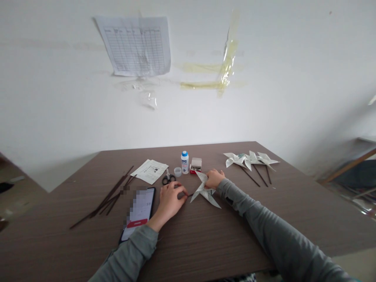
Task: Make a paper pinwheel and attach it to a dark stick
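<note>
A folded paper pinwheel [205, 192] lies on the brown table [205, 243] between my hands. My right hand [214, 178] rests on the pinwheel's upper blade with the fingers curled onto the paper. My left hand [170, 201] is closed in a pinch on the end of a thin dark stick [190, 194] that points at the pinwheel's left side. Both sleeves are grey.
A phone [139, 213] lies by my left wrist. Left of it are several dark sticks [108, 196]. Behind are paper sheets [149, 170], scissors [168, 179], a small cap [178, 171], a glue bottle [185, 162], a pin box [196, 165] and finished pinwheels [249, 160] at right.
</note>
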`<state>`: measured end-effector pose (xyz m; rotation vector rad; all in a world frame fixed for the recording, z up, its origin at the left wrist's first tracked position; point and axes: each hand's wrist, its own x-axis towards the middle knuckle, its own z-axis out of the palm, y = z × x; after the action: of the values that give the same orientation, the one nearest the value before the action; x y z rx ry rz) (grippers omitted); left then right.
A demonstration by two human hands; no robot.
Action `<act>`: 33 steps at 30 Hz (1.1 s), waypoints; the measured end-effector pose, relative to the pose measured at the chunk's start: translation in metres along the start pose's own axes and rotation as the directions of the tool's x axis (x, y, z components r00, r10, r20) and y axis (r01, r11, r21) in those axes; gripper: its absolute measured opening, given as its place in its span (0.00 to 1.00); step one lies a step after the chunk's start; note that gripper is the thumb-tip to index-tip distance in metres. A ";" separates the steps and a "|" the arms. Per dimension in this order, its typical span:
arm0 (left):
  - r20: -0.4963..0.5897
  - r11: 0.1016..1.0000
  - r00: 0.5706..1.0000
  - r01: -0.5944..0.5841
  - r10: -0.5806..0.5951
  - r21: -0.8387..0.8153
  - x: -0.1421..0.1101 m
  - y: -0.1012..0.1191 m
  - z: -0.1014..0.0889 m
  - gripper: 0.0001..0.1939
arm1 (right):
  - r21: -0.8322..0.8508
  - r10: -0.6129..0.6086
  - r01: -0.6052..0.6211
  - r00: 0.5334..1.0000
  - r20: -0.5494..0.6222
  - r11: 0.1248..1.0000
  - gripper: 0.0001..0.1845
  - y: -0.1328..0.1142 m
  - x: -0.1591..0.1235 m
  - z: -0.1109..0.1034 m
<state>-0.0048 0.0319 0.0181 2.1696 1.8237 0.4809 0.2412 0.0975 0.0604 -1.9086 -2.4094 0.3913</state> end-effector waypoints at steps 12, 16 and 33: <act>0.016 0.999 0.999 0.050 -0.050 -0.020 -0.003 0.005 -0.001 0.12 | 0.233 -0.013 -0.008 0.996 0.087 0.972 0.13 0.034 -0.009 0.003; 0.007 0.998 0.998 0.059 -0.058 -0.028 -0.003 0.004 -0.002 0.10 | 0.305 0.019 -0.027 0.999 0.030 0.952 0.15 0.038 -0.009 0.010; 0.114 0.999 0.992 0.047 -0.049 0.020 -0.002 0.004 -0.004 0.17 | 0.307 0.169 -0.150 0.985 -0.035 0.940 0.10 0.022 -0.022 0.014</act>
<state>-0.0027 0.0295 0.0234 2.1130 1.8198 0.3240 0.2649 0.0791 0.0448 -1.9465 -2.0211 0.6590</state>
